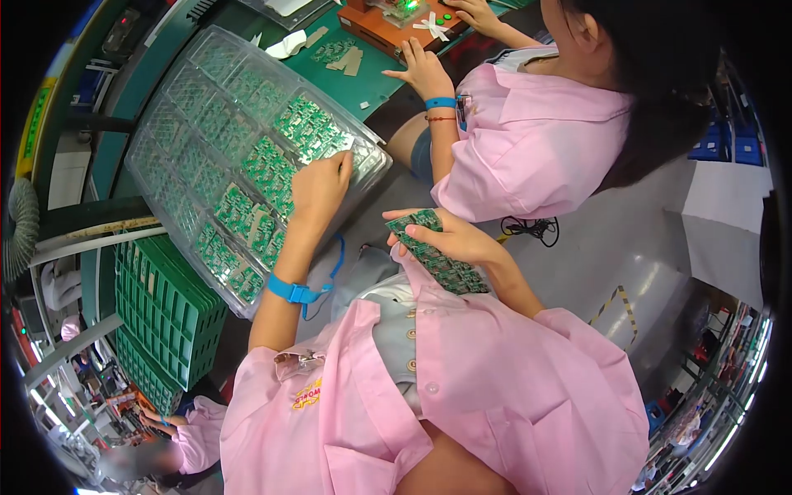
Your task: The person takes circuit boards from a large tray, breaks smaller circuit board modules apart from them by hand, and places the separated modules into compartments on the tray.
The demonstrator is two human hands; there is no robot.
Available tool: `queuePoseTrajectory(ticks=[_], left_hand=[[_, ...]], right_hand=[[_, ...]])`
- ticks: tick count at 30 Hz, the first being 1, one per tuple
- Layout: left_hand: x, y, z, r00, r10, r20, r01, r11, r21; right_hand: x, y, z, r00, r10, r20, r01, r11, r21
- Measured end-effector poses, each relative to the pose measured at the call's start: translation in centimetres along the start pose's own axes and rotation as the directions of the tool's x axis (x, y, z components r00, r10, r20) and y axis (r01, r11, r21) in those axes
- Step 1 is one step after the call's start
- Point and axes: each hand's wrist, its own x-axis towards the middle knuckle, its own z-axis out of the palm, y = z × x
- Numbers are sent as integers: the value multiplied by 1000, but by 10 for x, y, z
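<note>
My left hand [320, 188], with a blue wrist strap [293, 290], reaches over a clear plastic tray [363, 157]. Its fingers are curled closed at the tray's near right part, beside green circuit boards [309, 124]; what they pinch, if anything, is hidden. In front of my body, my right hand [464, 241] grips a green circuit board panel [445, 268], thumb on top. The panel slants down toward my shirt. Rows of small boards [268, 169] fill several of the tray's compartments.
A co-worker in pink [528, 140] sits close on the right, hands at an orange-brown fixture [388, 29] on a green mat [375, 87]. Green crates [165, 305] stand below the tray on the left. A black cable [532, 231] lies on the floor.
</note>
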Motion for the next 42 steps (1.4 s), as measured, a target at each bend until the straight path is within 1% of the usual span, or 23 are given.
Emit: queuePoseTrajectory(ticks=[3, 7, 12, 13, 17, 18, 22, 23, 27, 28, 32, 33, 34, 35, 36, 37, 38, 41, 42], left_hand=[[-1, 2, -1, 999, -35, -15, 35, 999, 11], [9, 11, -1, 976, -96, -195, 96, 995, -9], [30, 16, 30, 952, -179, -248, 202, 977, 74], [31, 15, 34, 953, -178, -244, 201, 977, 75], [24, 11, 46, 939, -28, -343, 57, 996, 75], [24, 12, 47, 941, -30, -338, 59, 995, 76], [14, 12, 46, 896, 33, -443, -65, 996, -59], [11, 11, 45, 896, 19, -444, -47, 997, -54], [4, 18, 34, 885, 61, -462, -58, 998, 20], [2, 18, 29, 881, 61, -469, -54, 998, 29], [-10, 16, -9, 862, 7, -506, -143, 963, -230], [-18, 11, -24, 931, -14, -364, -162, 878, -450], [-29, 5, -39, 977, 2, -214, -143, 750, -646], [-40, 0, -47, 974, -1, -226, -149, 748, -647], [-52, -7, -55, 976, 74, -207, -175, 831, -528], [-62, -16, -63, 974, 139, -178, -200, 896, -396], [-72, -29, -70, 973, 123, -196, -192, 900, -390], [-107, -81, -92, 983, -71, -171, -4, 916, -402], [-118, -98, -99, 978, -137, -159, 62, 911, -408]], right_hand=[[0, -3, -10, 999, 26, 26, -26, 999, 18], [2, -5, -20, 998, 27, 61, -28, 999, 29], [1, -5, -26, 997, 36, 62, -34, 999, -27], [0, -6, -28, 997, 37, 61, -36, 999, -24], [-3, -4, -34, 996, 49, 74, -46, 998, -36], [-3, -3, -35, 996, 51, 75, -49, 998, -31], [1, -1, -36, 991, 85, 100, -88, 996, 22], [3, -1, -35, 989, 93, 117, -96, 995, 22], [15, -3, -31, 980, 126, 152, -141, 985, 98], [18, -4, -28, 978, 133, 163, -148, 985, 87], [34, -17, -11, 990, 63, 126, -54, 996, -72], [42, -19, -1, 993, 62, 95, -52, 993, -103], [53, -22, 11, 996, 59, 65, -50, 990, -134], [64, -22, 27, 996, 58, 68, -47, 988, -146], [78, -21, 46, 998, -64, 21, 67, 943, -327], [92, -20, 64, 981, -193, 6, 170, 850, -498], [103, -18, 82, 981, -192, 28, 180, 842, -509], [133, -7, 135, 905, -349, 244, 423, 805, -415], [141, -3, 151, 885, -366, 287, 458, 797, -393]])
